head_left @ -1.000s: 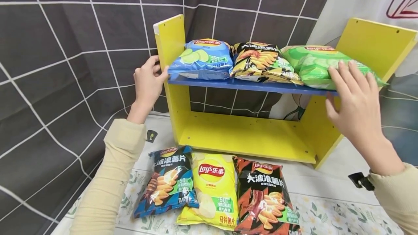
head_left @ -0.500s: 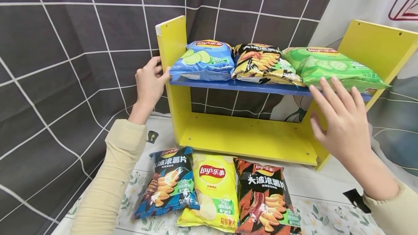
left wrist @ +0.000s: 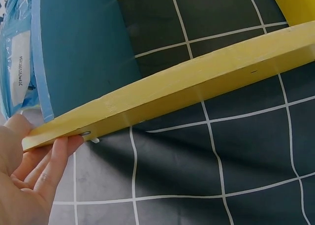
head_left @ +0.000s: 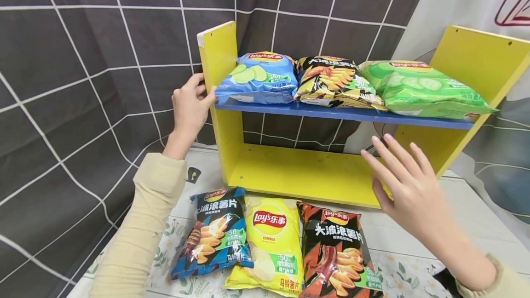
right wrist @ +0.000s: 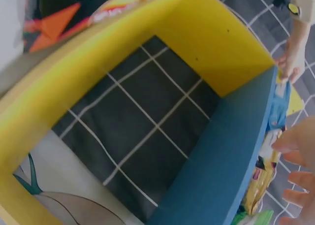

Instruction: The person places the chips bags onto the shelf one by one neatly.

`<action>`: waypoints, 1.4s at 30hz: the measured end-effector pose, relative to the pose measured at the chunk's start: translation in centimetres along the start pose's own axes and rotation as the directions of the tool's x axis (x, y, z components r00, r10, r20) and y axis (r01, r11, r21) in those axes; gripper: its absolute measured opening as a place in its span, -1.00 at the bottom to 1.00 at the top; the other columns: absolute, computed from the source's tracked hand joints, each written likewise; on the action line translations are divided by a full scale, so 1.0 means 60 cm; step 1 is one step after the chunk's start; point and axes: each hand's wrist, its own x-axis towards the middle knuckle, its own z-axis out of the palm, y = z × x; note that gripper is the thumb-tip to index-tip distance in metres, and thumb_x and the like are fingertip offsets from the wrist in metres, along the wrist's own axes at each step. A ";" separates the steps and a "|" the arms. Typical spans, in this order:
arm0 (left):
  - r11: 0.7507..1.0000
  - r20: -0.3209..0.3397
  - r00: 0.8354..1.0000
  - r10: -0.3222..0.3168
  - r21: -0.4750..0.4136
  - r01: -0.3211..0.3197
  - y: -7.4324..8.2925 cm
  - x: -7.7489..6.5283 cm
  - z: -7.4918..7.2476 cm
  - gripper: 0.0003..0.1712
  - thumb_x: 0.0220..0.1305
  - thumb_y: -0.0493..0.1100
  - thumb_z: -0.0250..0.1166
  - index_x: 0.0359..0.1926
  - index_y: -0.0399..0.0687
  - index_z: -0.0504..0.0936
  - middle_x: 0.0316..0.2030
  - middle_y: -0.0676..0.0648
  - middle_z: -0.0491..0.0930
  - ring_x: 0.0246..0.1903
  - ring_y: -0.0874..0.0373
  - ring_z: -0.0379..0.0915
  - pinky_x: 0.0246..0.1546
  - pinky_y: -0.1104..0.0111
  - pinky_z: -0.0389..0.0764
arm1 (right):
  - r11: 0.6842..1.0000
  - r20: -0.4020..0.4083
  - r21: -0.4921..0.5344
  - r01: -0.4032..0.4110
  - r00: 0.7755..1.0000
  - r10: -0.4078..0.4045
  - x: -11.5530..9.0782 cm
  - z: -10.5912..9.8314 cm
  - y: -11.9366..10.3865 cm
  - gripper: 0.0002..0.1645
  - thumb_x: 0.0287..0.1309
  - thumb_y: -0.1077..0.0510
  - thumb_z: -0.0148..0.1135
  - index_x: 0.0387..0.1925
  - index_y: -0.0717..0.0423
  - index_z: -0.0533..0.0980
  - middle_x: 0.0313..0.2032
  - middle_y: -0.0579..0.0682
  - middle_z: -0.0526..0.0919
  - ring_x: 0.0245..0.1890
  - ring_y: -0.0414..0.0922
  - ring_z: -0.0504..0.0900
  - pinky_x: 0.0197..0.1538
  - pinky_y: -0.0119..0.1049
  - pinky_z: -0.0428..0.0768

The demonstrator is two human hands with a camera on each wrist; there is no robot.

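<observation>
My left hand [head_left: 189, 107] pinches the edge of the yellow side panel [head_left: 218, 54] of a small shelf unit; thumb and fingers on either side show in the left wrist view. My right hand [head_left: 407, 192], fingers spread, is in the air before the lower right of the unit and holds nothing. On the blue shelf board [head_left: 343, 113] lie three bags of potato chips: a blue lime bag [head_left: 261, 77] at left, a black and gold bag [head_left: 336, 81] in the middle, and a green cucumber bag [head_left: 426, 88] at right.
Before the unit three more chip bags lie side by side on the floral cloth: a dark blue bag [head_left: 217, 233], a yellow bag [head_left: 269, 243] and a red and black bag [head_left: 337, 252]. The yellow bottom board [head_left: 306, 169] sits below; a dark gridded curtain [head_left: 103, 36] hangs behind.
My right hand has come off the green chip bag and moved down and left, away from the upper board. My left hand has kept its grip on the side panel.
</observation>
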 end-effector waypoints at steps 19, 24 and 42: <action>1.000 -0.003 1.000 0.002 0.007 -0.002 0.000 0.000 0.000 -0.58 0.26 -0.19 0.26 0.13 -0.19 0.56 -0.02 -0.22 0.65 -0.11 -0.04 0.68 0.00 0.19 0.62 | 0.997 0.210 0.077 0.015 0.977 -0.031 -0.084 0.032 -0.021 -0.29 0.43 -0.22 -0.30 0.21 0.18 0.46 0.41 0.06 0.27 0.50 -0.13 0.03 0.53 -0.28 -0.12; 1.000 -0.002 1.000 0.000 0.008 0.000 0.000 0.000 0.001 -0.58 0.26 -0.19 0.25 0.13 -0.20 0.56 -0.01 -0.23 0.64 -0.09 -0.05 0.67 0.02 0.18 0.61 | 0.995 0.254 0.103 0.007 0.967 -0.033 -0.108 0.035 -0.043 -0.30 0.43 -0.23 -0.29 0.20 0.15 0.48 0.29 0.09 0.45 0.44 -0.11 0.21 0.51 -0.42 -0.15; 1.000 -0.013 1.000 0.008 0.030 -0.008 -0.002 0.001 0.003 -0.57 0.26 -0.18 0.25 0.14 -0.23 0.55 -0.04 -0.23 0.66 -0.16 -0.04 0.69 -0.02 0.19 0.63 | 0.982 0.620 0.186 -0.032 0.779 -0.092 -0.148 0.024 -0.096 -0.31 0.16 -0.34 0.15 0.16 -0.02 0.53 0.11 -0.01 0.62 0.05 0.03 0.62 -0.15 -0.07 0.67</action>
